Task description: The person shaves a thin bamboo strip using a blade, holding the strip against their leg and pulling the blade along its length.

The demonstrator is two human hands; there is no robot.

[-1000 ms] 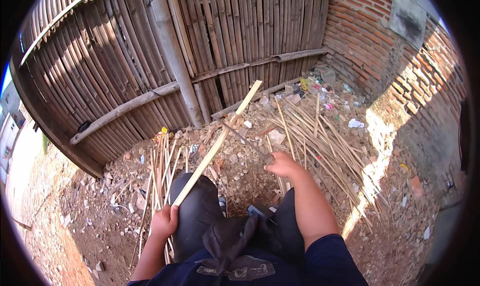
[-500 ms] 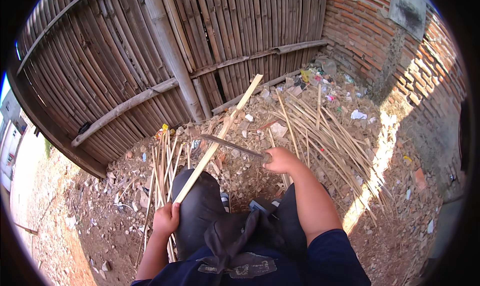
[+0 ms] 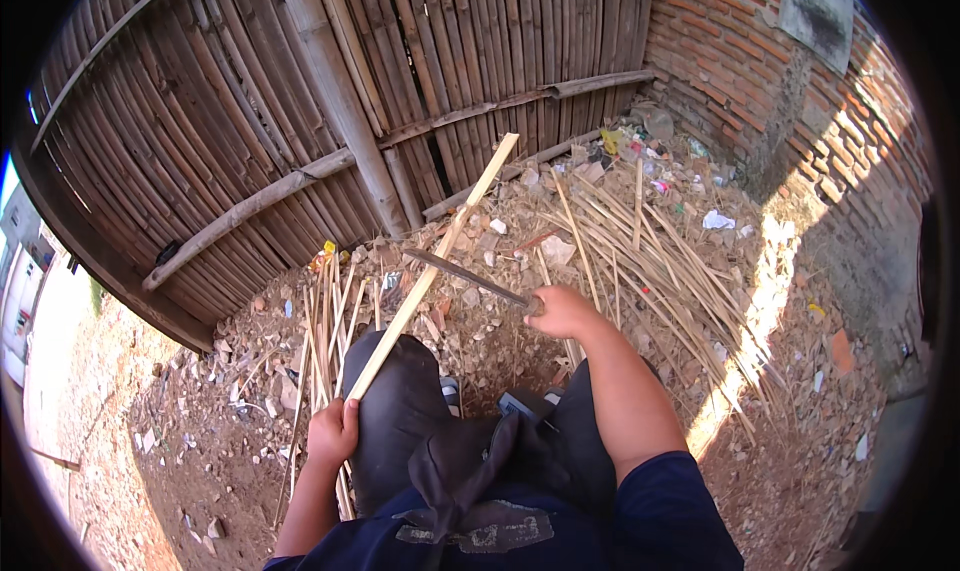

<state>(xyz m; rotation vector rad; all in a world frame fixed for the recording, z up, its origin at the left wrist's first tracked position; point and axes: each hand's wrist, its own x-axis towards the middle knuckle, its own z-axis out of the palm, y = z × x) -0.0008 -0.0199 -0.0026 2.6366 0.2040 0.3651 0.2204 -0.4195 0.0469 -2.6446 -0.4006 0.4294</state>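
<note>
- The left hand [image 3: 332, 433], at the lower left of the frame, is closed around the lower end of a long, flat, pale-yellow strip of bamboo or wood [image 3: 395, 328].
- This strip slants from the left hand up toward the upper middle of the frame, passing over the dark-grey trouser leg [image 3: 395, 401] on the left.
- The right hand [image 3: 562, 313], right of the frame's centre, is closed around the handle end of a long, narrow, dark blade [image 3: 480, 283].
- The blade points to the left and crosses the strip near the centre of the frame; whether its edge presses into the strip cannot be told.
- A loose bundle of thin, pale sticks [image 3: 318, 333] lies left of that leg.
- A larger pile of long, pale-tan strips [image 3: 672, 273] is spread over the stony brown ground [image 3: 490, 346] at the centre right.
- A brown fence of upright bamboo slats [image 3: 235, 121] fills the upper left, braced by a thick grey pole [image 3: 338, 91].
- A red-brick wall [image 3: 715, 56] stands at the upper right, partly sunlit.
</note>
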